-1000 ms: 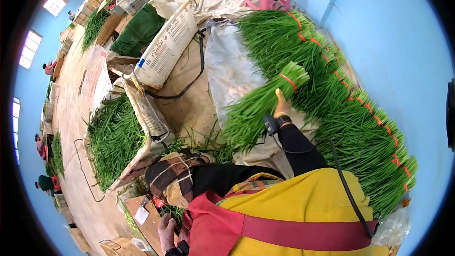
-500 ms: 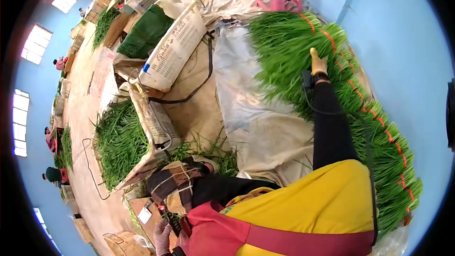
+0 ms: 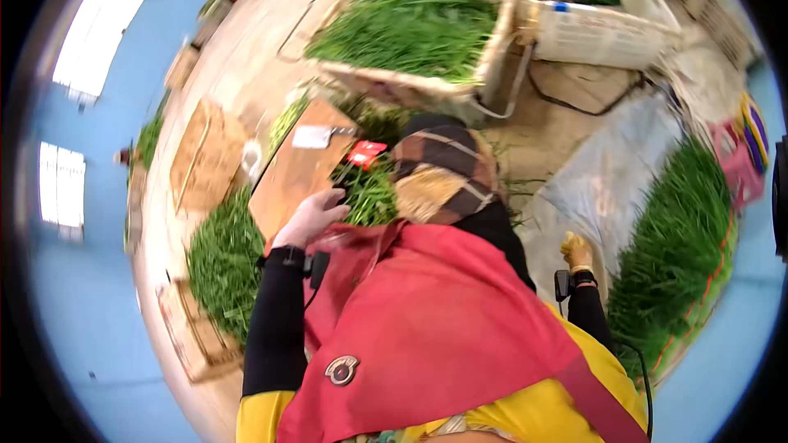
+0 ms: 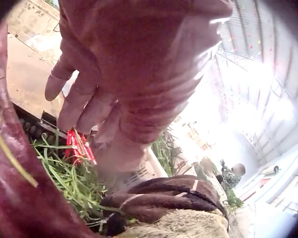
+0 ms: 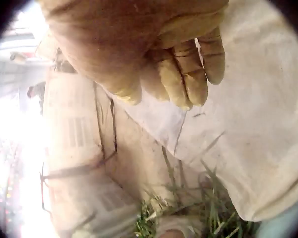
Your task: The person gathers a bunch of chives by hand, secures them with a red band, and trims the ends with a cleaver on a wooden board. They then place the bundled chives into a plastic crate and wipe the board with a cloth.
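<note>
My right hand point(image 3: 576, 250), in a yellowed glove, hangs empty over the pale ground sheet point(image 3: 607, 172) with its fingers loosely bent. Beyond it to the right lies a row of green leafy bundles point(image 3: 669, 250) like garlic chives, tied with orange-red bands. My left hand point(image 3: 313, 217), in a thin pale glove, hovers near the wooden board point(image 3: 300, 172) and holds nothing. Below its relaxed fingers in the left wrist view are loose green leaves point(image 4: 77, 181) and a bright red item point(image 4: 80, 148). A cleaver point(image 3: 313, 137) lies flat on the board.
A white crate point(image 3: 492, 53) heaped with greens stands ahead, and another white crate point(image 3: 603, 37) lies to its right. A pink stool point(image 3: 730, 164) stands near the wall. More greens point(image 3: 226, 258) lie at my left beside a wooden crate point(image 3: 193, 328).
My right hand carried a banded bundle onto the row, let it go and drew back empty. The head view has swung left toward the board. My left hand has lifted beside the board.
</note>
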Demonstrator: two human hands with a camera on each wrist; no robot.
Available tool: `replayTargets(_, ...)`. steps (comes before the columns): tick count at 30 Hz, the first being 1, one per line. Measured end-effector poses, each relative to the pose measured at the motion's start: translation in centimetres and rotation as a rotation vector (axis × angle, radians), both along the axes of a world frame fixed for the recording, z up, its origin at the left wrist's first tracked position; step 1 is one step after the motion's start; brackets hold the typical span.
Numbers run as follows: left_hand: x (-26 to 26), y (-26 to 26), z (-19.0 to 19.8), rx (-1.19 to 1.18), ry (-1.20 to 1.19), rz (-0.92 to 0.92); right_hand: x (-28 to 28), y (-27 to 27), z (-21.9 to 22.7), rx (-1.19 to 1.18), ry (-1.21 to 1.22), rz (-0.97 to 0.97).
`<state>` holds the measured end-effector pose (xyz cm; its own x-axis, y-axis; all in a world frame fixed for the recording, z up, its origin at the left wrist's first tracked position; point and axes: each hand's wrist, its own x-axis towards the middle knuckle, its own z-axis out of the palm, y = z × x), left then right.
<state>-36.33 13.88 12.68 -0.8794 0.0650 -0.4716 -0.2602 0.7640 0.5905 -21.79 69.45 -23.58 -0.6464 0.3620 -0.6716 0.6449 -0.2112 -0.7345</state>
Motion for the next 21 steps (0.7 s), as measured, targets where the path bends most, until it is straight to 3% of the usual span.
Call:
replayTargets(5, 2.6, -4.9, -4.4, 0.024, 0.012, 0.026, -6.6, 1.1, 3.7, 0.288, 0.184, 0.177)
replayTargets(6, 3.0, -5.4, -5.1, 0.037, 0.002, 0.011, -8.9, 2.2, 2.7, 0.687, 0.434, 0.259)
replayTargets(8, 3.7, -6.0, -4.9, 0.060, -0.039, 0.046, -12.5, 0.7, 7.8, 0.694, 0.663, 0.221)
replayTargets(9, 3.7, -5.8, -4.2, 0.062, -0.079, 0.050, -14.1, -2.9, 16.1, 0.312, 0.611, 0.103)
replayTargets(10, 3.7, -5.1, -2.6, 0.069, -0.121, 0.090, -15.6, -5.8, 21.0, 0.196, 0.711, 0.099)
replayTargets(11, 3.5, -5.8, -3.4, 0.085, -0.123, 0.096, -16.8, -8.3, 24.8, 0.078, 0.806, 0.091)
replayTargets(14, 2.2, -8.1, -7.8, 0.060, 0.023, 0.015, -19.3, -15.3, 33.1, 0.172, 0.928, 0.317)
replayTargets(17, 0.9, -6.3, -6.2, -0.070, -0.022, -0.033, -20.8, -23.3, 36.9, 0.027, 0.920, 0.503)
replayTargets(19, 0.0, -5.9, -7.8, 0.067, -0.143, 0.040, -22.6, -27.4, 36.6, -0.117, 0.788, 0.658)
replayTargets(21, -0.3, -5.6, -10.5, 0.010, -0.066, -0.022, -25.1, -31.2, 34.2, 0.058, 0.720, 0.904)
